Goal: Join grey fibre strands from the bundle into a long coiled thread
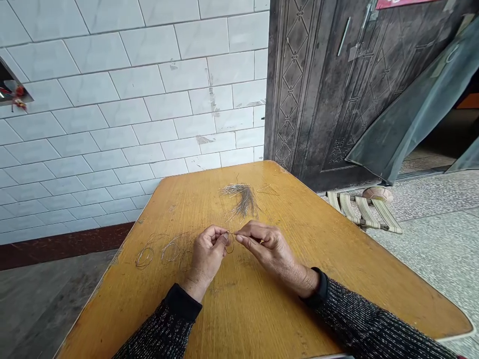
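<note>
Over the middle of the table, my left hand (pixel 209 257) pinches a thin wire loop (pixel 232 248) between thumb and forefinger. Close beside it, my right hand (pixel 267 249) pinches the same wire with thumb and forefinger, the fingertips of both hands nearly touching. The loop hangs just below the fingertips. Left of my left hand lie several coiled wire rings (pixel 171 252), the nearest partly hidden behind the hand. Beyond both hands sits a loose bundle of thin, bent wires (pixel 243 198).
The yellow wooden table (pixel 284 309) narrows toward a white tiled wall (pixel 145 99). A few stray wires (pixel 268 189) lie right of the bundle. At the right stand a dark metal door (pixel 318 99), a greenish curtain (pixel 419 109) and a low strapped stool (pixel 364 209).
</note>
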A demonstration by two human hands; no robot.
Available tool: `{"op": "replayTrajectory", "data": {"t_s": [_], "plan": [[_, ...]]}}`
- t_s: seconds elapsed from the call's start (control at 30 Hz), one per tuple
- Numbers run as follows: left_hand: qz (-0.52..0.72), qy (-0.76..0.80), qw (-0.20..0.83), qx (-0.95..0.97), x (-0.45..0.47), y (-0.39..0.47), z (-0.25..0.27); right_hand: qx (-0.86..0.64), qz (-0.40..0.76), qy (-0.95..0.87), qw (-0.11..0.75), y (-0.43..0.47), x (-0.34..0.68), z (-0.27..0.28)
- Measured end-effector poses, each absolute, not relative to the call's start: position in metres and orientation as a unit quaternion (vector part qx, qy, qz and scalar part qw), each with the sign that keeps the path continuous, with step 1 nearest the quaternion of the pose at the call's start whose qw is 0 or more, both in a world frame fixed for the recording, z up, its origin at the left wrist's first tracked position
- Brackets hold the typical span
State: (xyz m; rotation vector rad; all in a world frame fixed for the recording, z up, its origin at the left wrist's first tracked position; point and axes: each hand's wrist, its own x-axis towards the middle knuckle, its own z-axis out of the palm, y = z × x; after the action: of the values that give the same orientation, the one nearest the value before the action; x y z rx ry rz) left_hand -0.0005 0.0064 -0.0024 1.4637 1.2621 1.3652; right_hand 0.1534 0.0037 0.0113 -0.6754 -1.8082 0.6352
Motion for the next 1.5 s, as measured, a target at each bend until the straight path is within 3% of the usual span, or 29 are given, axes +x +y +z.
{"op": "replayTrajectory", "data": {"t_s": [0.27, 0.4, 0.5, 0.57, 0.77, 0.87, 1.5], "plan": [[0.51, 0.523, 0.378, 0.569, 0.001, 0.005, -0.003, -0.368, 0.492, -0.59, 0.524, 0.018, 0.152, 0.008], [0.513, 0.527, 0.312, 0.602, -0.001, 0.006, -0.002, -0.358, 0.528, -0.611, 0.47, 0.018, 0.147, 0.003], [0.515, 0.516, 0.299, 0.616, -0.001, 0.004, 0.0, -0.357, 0.528, -0.607, 0.475, 0.016, 0.145, 0.003], [0.517, 0.5, 0.347, 0.602, -0.001, 0.002, 0.002, -0.357, 0.532, -0.592, 0.489, 0.016, 0.147, 0.006], [0.507, 0.384, 0.624, 0.453, -0.001, -0.002, 0.007, -0.323, 0.594, -0.548, 0.493, 0.019, 0.156, 0.013], [0.485, 0.338, 0.689, 0.42, -0.002, -0.003, 0.008, -0.305, 0.615, -0.528, 0.5, 0.021, 0.158, 0.012], [0.44, 0.292, 0.763, 0.373, 0.002, -0.008, 0.008, -0.22, 0.646, -0.571, 0.456, 0.016, 0.162, 0.015]]}}
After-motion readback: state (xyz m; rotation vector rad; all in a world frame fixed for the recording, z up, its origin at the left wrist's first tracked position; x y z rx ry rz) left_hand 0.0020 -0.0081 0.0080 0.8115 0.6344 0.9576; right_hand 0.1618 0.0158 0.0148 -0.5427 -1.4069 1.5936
